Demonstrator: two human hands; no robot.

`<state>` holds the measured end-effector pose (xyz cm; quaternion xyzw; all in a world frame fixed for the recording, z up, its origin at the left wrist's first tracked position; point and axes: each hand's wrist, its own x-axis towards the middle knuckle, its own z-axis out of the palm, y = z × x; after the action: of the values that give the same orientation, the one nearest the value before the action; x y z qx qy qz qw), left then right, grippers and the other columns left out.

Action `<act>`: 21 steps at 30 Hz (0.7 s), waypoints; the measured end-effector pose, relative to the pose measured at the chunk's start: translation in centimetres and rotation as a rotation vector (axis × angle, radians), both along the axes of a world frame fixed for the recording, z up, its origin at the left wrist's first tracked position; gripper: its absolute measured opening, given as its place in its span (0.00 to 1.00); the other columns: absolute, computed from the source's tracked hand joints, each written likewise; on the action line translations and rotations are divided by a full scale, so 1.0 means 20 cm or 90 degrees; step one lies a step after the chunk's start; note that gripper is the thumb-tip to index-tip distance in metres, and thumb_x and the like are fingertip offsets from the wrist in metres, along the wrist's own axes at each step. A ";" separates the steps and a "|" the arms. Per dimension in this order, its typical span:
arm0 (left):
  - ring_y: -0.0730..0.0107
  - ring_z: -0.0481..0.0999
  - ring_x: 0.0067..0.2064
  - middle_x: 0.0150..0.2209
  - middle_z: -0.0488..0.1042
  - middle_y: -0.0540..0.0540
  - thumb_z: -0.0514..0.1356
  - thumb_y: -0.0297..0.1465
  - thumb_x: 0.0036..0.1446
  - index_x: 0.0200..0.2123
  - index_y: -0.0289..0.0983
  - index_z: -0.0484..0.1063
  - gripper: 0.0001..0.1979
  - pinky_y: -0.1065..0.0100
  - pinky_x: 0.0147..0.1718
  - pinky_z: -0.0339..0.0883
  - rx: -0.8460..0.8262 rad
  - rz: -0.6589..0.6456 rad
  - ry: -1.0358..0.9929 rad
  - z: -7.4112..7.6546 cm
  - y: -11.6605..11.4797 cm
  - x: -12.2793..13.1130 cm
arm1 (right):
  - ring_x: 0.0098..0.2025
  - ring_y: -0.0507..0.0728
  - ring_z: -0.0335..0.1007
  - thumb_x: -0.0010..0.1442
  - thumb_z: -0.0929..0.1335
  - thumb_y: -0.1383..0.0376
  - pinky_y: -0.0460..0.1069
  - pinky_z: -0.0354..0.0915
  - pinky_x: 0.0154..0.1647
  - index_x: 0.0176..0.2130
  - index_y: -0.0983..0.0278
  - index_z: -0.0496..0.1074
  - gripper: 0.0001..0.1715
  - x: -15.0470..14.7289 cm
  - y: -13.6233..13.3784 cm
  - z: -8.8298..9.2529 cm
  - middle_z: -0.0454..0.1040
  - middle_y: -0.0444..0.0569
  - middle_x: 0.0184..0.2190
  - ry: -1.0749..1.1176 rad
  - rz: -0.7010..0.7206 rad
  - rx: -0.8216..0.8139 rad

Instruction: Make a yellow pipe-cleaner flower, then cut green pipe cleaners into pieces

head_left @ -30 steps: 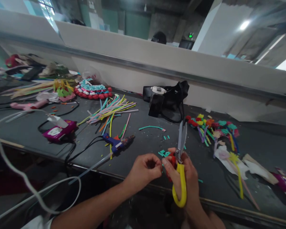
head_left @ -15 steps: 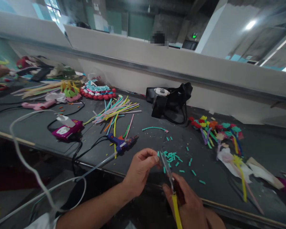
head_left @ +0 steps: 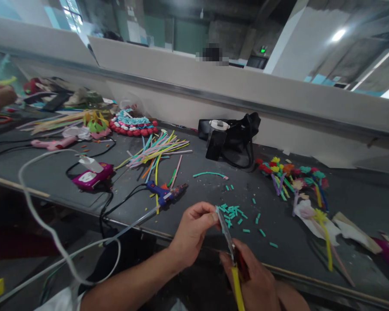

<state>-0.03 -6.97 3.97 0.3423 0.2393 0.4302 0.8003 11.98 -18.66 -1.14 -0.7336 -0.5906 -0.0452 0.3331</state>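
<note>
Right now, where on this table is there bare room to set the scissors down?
Bare table lies behind the pipe-cleaner flowers, towards the wall, and left front, between the purple power strip and the edge. It is crowded at the teal cuttings beyond the scissors in your right hand, and around the glue gun.

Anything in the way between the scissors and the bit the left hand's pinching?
Nothing visible. The left hand pinches a small teal piece right against the blades of the scissors, gripped by the right hand. The cut teal bits lie on the table beyond, clear of the blades.
</note>
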 end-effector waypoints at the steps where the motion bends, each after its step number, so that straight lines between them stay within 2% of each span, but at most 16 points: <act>1: 0.74 0.68 0.27 0.23 0.71 0.51 0.64 0.26 0.48 0.24 0.34 0.72 0.03 0.71 0.32 0.62 0.000 -0.001 0.001 0.00 0.00 0.00 | 0.33 0.56 0.79 0.63 0.61 0.49 0.45 0.71 0.31 0.42 0.62 0.74 0.23 0.00 0.00 0.00 0.81 0.48 0.33 0.004 -0.002 -0.010; 7: 0.74 0.68 0.27 0.23 0.71 0.51 0.63 0.25 0.48 0.25 0.34 0.72 0.03 0.71 0.33 0.61 0.000 -0.003 -0.009 -0.01 0.00 0.00 | 0.34 0.58 0.79 0.62 0.59 0.44 0.47 0.72 0.33 0.44 0.61 0.74 0.29 -0.03 -0.01 -0.01 0.80 0.49 0.35 0.039 -0.063 -0.038; 21: 0.73 0.69 0.28 0.24 0.71 0.49 0.64 0.27 0.47 0.26 0.34 0.72 0.03 0.70 0.33 0.62 -0.022 -0.006 0.002 -0.03 0.00 -0.02 | 0.30 0.58 0.79 0.61 0.60 0.44 0.47 0.71 0.28 0.43 0.62 0.75 0.30 -0.06 0.00 -0.03 0.81 0.51 0.34 0.051 -0.062 -0.033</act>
<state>-0.50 -6.98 3.41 0.3303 0.2461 0.4217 0.8078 10.70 -18.69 -1.80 -0.7711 -0.5411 -0.0168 0.3351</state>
